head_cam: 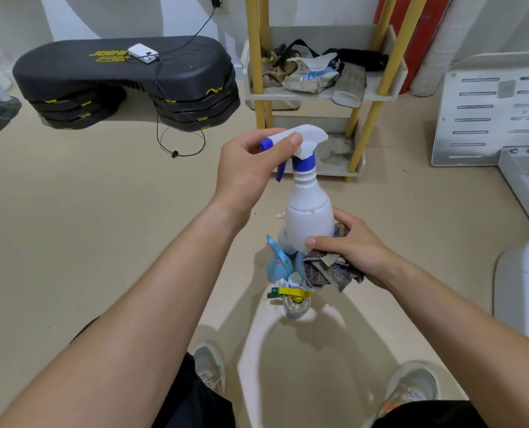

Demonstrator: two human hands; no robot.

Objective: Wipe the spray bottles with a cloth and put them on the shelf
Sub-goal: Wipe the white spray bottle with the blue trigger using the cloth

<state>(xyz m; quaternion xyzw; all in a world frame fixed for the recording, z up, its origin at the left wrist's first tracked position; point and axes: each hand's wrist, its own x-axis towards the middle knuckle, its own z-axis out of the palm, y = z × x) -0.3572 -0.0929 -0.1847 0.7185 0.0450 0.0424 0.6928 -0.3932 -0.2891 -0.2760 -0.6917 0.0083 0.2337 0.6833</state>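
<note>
Item: white plastic spray bottle with blue trigger (pixel 309 208), held upright, in front of yellow-posted shelf (pixel 321 94). Left hand (pixel 250 168) pinches nozzle head; right hand (pixel 352 248) clamps patterned cloth (pixel 328 270) against base. Risk: trigger squeezed, bottle sprays.

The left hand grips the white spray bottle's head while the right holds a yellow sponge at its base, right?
No sponge: the head view shows the right hand holding a crumpled grey-brown patterned cloth at the base of the white plastic spray bottle. The left hand grips its head.
</note>
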